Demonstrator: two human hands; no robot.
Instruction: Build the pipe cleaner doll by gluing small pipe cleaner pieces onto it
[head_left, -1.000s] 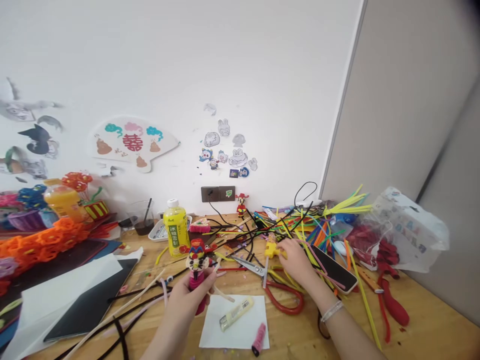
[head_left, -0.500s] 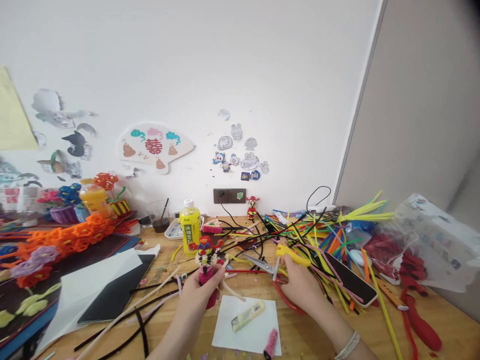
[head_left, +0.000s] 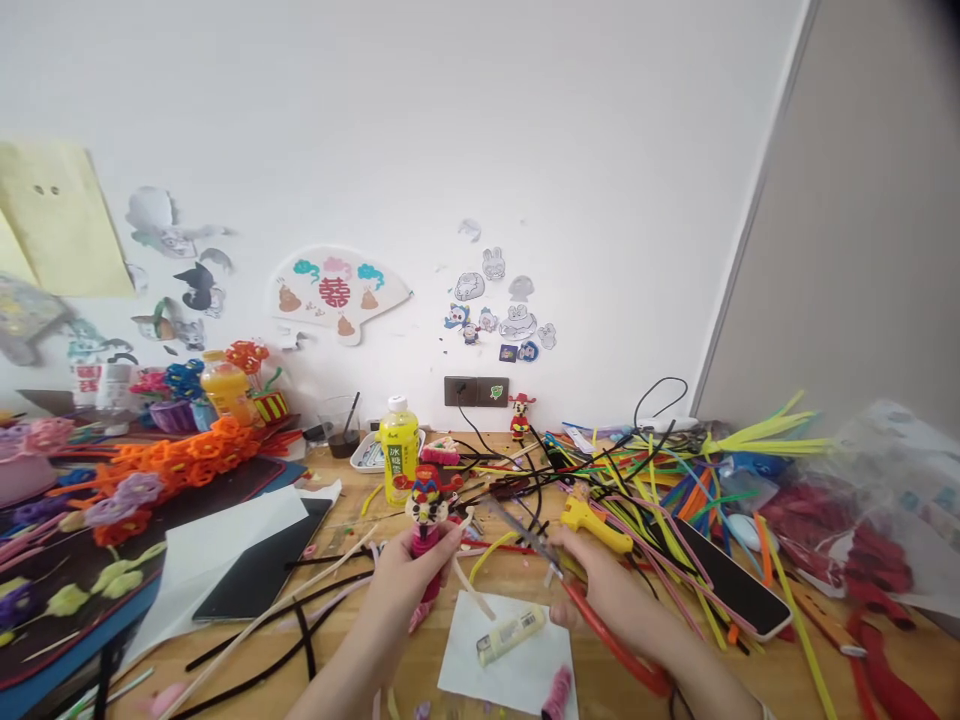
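In my left hand (head_left: 427, 565) is a pipe-cleaner figure (head_left: 426, 508) with a pink body, a pale face with black marks and a red and blue hat. My fingers wrap round its body and it stands upright. A pale strip (head_left: 474, 590) hangs beside this hand. My right hand (head_left: 592, 575) is closed on red-handled scissors (head_left: 581, 595), whose grey blades point up and left towards the figure, apart from it. Just beyond my right fingers lies a yellow glue gun (head_left: 596, 520). Between my forearms a cream glue stick (head_left: 510, 635) rests on white paper (head_left: 465, 660).
A yellow drink bottle (head_left: 398, 450) stands behind the figure. Loose pipe cleaners (head_left: 660, 480) and a phone (head_left: 739, 580) lie at right. A dark tablet (head_left: 255, 570) under paper and orange pipe-cleaner flowers (head_left: 217, 455) are at left. A small red-hatted figure (head_left: 519, 415) stands by the wall.
My right hand has taken hold of the scissors and lifted them beside the glue gun. My left hand still holds the figure. The view has turned slightly left.
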